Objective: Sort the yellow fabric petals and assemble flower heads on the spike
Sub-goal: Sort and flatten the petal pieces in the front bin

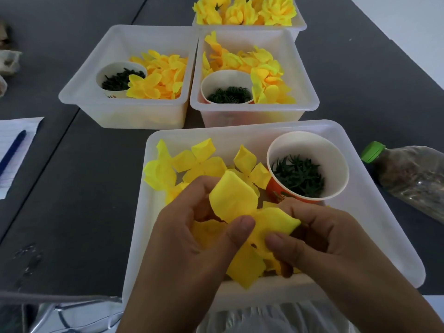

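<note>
Pinching a yellow petal cluster [236,212] between them, both hands are working over the near tub [374,227]. Left hand [192,239] is gripping it with thumb and curled fingers [240,228], thumb pressing on the petal's middle. Right hand [319,236] is pinching the right-side petal between thumb and forefinger, other fingers curled under. Spike is not visible, hidden by petals if there at all.

Loose yellow petals [192,162] are lying in the far-left part of the near tub. An orange paper cup [307,164] is standing upright in the tub's far-right corner, holding dark green star-shaped pieces [298,175].

Farther back, two more white tubs are sitting side by side, touching. The left tub [81,87] is holding smaller yellow petals [161,75] and a cup of dark green bits [120,79]. The right tub [302,75] is holding bigger petals [262,70] and a cup of green rings [228,88]. Behind that, a far tub [299,26] is filled with finished yellow flower heads [245,10].

On the dark bench [84,188], a plastic bottle [413,179] with a green cap is lying on its side, right of the near tub. At far left, a lined paper [21,131] is carrying a blue pen [13,150].
</note>
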Tool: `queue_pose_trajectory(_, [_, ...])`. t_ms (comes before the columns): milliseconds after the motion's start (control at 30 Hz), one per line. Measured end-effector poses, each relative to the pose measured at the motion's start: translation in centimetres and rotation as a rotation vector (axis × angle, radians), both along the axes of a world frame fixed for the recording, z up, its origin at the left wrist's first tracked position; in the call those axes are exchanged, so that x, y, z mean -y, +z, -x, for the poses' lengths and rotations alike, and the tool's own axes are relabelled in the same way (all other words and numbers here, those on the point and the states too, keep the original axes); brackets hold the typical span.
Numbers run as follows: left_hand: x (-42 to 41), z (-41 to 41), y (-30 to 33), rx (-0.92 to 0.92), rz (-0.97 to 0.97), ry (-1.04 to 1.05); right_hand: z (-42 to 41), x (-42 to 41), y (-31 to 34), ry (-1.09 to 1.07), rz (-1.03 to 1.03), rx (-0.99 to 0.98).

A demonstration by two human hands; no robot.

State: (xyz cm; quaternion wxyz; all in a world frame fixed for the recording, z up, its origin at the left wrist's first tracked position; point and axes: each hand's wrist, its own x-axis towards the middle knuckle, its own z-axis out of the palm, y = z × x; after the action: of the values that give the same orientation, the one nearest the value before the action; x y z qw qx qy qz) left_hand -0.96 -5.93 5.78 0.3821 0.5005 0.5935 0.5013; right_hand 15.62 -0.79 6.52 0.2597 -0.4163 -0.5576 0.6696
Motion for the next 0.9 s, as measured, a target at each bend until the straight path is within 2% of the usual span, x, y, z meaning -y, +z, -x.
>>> queue_pose_trajectory(333, [-0.1, -1.0, 0.2, 0.057, 0.099, 0.019, -0.4, 0.1, -0.1, -0.019, -0.157, 0.086])
queue_pose_trajectory(500, [0.1, -1.1, 0.3, 0.097, 0.085, 0.004, -0.5, 0.4, 0.2, -0.06, -0.191, 0.105])
queue_pose_trajectory(567, [0.2, -1.1, 0.1, 0.001, 0.057, 0.052, -0.3, 0.4, 0.3, -0.069, -0.189, 0.094])
queue_pose_trajectory(667, [0.3, -1.2, 0.3, -0.378, -0.113, 0.139, -0.2, 0.3, 0.2, -0.088, -0.188, 0.07])
queue_pose_trajectory(733, [0.4, -1.3, 0.6, -0.514, -0.179, 0.135, 0.0, 0.2, 0.1, -0.097, -0.164, 0.05])
queue_pose_trajectory(900, [0.2, -1.2, 0.8, -0.337, -0.071, -0.005, 0.4, 0.3, -0.1, -0.078, -0.16, -0.001])
